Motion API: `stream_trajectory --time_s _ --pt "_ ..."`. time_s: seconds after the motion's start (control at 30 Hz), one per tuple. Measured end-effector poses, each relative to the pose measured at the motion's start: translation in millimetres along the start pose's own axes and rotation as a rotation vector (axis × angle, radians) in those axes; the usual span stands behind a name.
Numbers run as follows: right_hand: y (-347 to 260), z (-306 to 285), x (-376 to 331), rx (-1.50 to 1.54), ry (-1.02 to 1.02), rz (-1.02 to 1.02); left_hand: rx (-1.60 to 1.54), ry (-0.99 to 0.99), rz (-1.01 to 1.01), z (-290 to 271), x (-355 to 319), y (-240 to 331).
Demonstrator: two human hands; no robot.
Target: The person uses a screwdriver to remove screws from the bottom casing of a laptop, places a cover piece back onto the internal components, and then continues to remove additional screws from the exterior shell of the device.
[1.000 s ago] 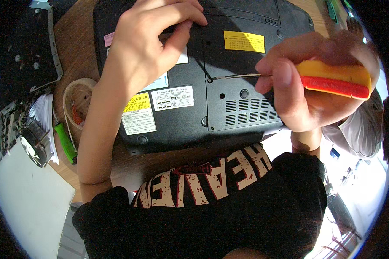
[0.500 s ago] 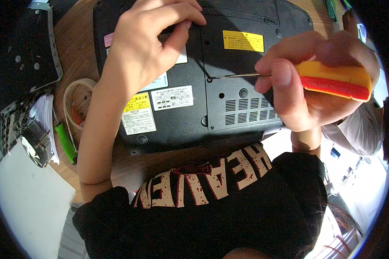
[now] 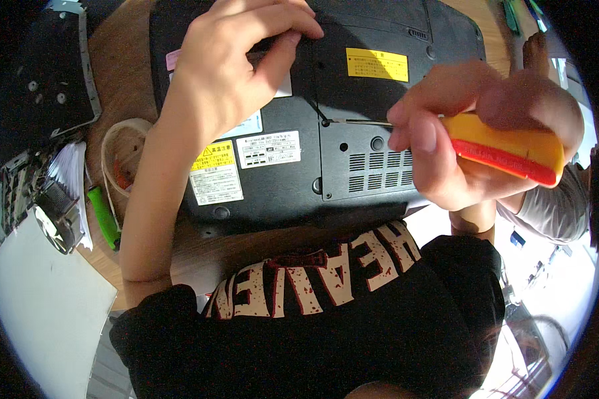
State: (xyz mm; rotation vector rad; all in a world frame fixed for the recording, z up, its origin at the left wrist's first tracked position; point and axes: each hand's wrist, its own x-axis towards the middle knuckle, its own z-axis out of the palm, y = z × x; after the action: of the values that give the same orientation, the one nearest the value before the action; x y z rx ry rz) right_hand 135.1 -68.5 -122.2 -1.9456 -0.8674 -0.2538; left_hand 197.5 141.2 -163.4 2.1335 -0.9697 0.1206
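Note:
A black laptop (image 3: 286, 193) lies upside down on the wooden table, its labelled underside facing up. My right hand (image 3: 472, 139) is closed round a screwdriver (image 3: 506, 147) with a yellow and red handle. Its thin metal shaft reaches left from my fingertips, and the tip sits at a small screw hole by the corner of the vented cover (image 3: 373, 174). My left hand (image 3: 236, 63) rests on the laptop's far left part, fingers bent and thumb apart from the index finger, with nothing seen in it. Its other fingertips run out of the picture's top.
Left of the laptop lie a roll of pale tape (image 3: 106, 149), a green-handled tool (image 3: 102, 219) and a cooling fan (image 3: 54, 223) beside folded white paper. A black casing panel (image 3: 46, 73) is at far left. Another person's grey sleeve (image 3: 552, 209) shows on the right.
The screwdriver's handle has turned and dropped a little in my right hand, with the tip still at the same hole. My left hand has kept its place on the laptop.

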Motion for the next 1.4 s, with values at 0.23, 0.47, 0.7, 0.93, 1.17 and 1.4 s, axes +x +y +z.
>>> stream_trajectory --time_s 0.23,0.47,0.7,0.93,1.17,1.4 --pt "7.7 -0.1 -3.6 0.024 0.046 -0.076 -0.309 -0.183 0.1 -0.7 -9.7 -2.9" --pt "2.1 -9.0 5.6 -0.181 -0.055 -0.121 -0.353 -0.305 0.09 6.7 -12.3 4.5" --pt "-1.4 -7.7 4.8 -0.186 -0.079 -0.089 -0.272 -0.286 0.038 11.0 -15.3 9.7" --pt "-0.9 -4.2 5.2 -0.137 -0.074 -0.103 -0.266 -0.246 0.061 9.5 -17.2 12.2" --pt "4.4 -8.7 6.7 -0.009 -0.063 -0.092 -0.033 -0.397 -0.032 0.3 -19.2 14.6" --pt "5.8 -5.2 6.9 -0.005 -0.095 -0.144 -0.196 -0.222 0.034 9.2 -19.9 12.7"
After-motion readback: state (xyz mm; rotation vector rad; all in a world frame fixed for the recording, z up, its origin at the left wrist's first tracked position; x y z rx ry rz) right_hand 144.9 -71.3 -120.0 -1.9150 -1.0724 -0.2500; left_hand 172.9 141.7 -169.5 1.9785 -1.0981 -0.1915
